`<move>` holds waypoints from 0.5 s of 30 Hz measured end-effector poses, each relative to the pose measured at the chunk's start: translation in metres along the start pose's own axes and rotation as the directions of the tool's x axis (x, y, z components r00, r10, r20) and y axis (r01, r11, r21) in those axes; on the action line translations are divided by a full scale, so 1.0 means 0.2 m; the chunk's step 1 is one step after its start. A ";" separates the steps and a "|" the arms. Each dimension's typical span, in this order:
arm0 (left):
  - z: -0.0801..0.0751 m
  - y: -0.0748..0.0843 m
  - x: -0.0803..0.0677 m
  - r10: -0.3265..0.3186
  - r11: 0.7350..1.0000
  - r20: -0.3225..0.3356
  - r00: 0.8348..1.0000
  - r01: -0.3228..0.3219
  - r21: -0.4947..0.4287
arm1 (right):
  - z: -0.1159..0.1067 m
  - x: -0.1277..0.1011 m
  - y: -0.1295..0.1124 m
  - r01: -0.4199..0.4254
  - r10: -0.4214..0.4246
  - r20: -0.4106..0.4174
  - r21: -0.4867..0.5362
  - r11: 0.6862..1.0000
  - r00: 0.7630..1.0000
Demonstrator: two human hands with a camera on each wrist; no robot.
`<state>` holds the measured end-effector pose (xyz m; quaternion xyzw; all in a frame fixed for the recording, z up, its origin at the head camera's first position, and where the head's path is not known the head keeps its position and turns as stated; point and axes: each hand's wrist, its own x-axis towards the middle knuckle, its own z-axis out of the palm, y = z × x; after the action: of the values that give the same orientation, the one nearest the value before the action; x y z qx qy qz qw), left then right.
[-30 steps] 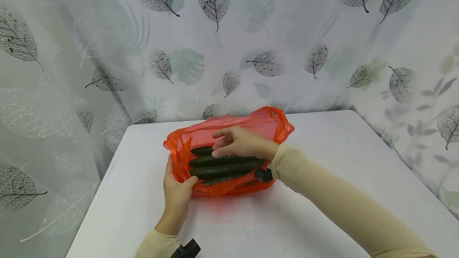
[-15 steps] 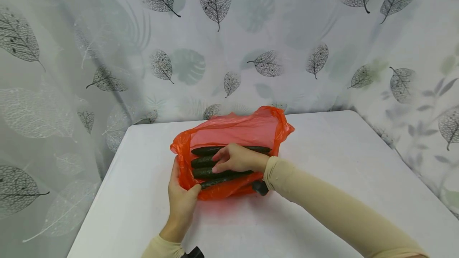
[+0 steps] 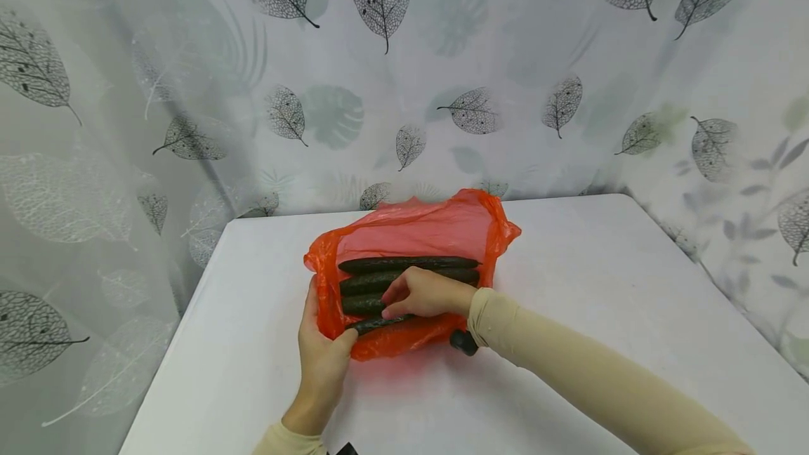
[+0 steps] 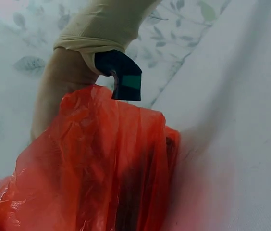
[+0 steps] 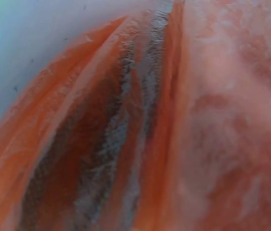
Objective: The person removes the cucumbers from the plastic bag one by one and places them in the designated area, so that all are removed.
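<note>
Several long dark green cucumbers [image 3: 409, 264] lie side by side in an open red plastic bag [image 3: 417, 223] on the table. My left hand [image 3: 324, 353] grips the bag's left side, its thumb at the end of the nearest cucumber and its fingers behind the plastic. My right hand [image 3: 430, 293] is low over the nearer cucumbers with fingers bent and thumb apart from them, right at the cucumber skin. In the left wrist view the bag [image 4: 92, 159] hides most of the right hand. Red plastic [image 5: 164, 120] fills most of the right wrist view, with dark cucumber shapes showing through.
The white table [image 3: 588, 279] carries the bag towards its back middle. A curtain with a leaf print [image 3: 404, 76] hangs behind the table and along its sides. A dark wrist device [image 3: 464, 343] sits below the right sleeve, close to the bag's front edge.
My right hand has come down from above the cucumbers and nearer to me, uncovering the farthest cucumber. The bag's left side and my left hand have shifted slightly to the right.
</note>
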<state>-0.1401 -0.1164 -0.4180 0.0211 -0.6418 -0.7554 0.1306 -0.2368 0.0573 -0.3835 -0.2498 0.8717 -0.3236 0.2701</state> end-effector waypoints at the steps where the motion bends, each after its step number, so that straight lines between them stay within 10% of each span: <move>1: 0.00 0.00 0.00 -0.003 1.000 0.000 1.000 0.003 -0.002 | 0.00 0.00 0.00 -0.002 0.002 -0.001 -0.005 1.000 1.000; 15: -0.01 0.02 0.00 -0.034 0.997 0.014 0.999 0.035 -0.067 | 0.05 -0.01 0.04 0.035 -0.045 -0.064 -0.151 0.988 0.997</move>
<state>-0.1387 -0.1193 -0.4146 0.0228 -0.6164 -0.7788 0.1140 -0.2310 0.0595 -0.3947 -0.2760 0.8970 -0.2706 0.2144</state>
